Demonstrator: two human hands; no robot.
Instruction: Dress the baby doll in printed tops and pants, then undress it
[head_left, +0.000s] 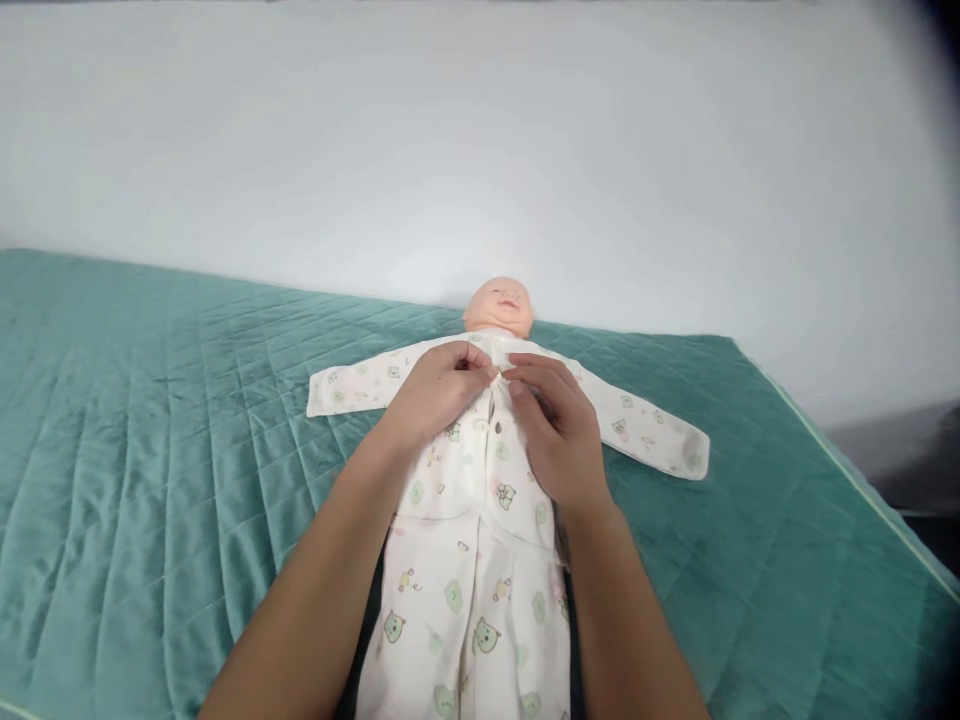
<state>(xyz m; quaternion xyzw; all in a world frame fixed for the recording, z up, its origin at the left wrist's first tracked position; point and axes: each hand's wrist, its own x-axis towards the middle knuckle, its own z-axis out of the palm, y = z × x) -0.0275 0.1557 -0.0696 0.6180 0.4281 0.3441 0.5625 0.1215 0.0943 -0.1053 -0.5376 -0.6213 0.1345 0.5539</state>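
Note:
A baby doll [498,306] lies on its back, its head toward the wall. It wears a white baby romper [439,560] printed with green and yellow animals, its long sleeves spread out to both sides. At the upper chest, my left hand [448,385] pinches the edge of the romper's front opening. Close beside it, my right hand [559,420] has its thumb and fingers closed on the opposite edge, near a small fastener between the fingertips. Below my fingers the front shows a small gap with a button or snap. My fingers partly cover the fastener.
A green quilted cover [187,430] spreads under the doll, with a pale-edged border on the right. Behind the doll's head rises a white wall [450,140]. Something dark stands at the far right edge.

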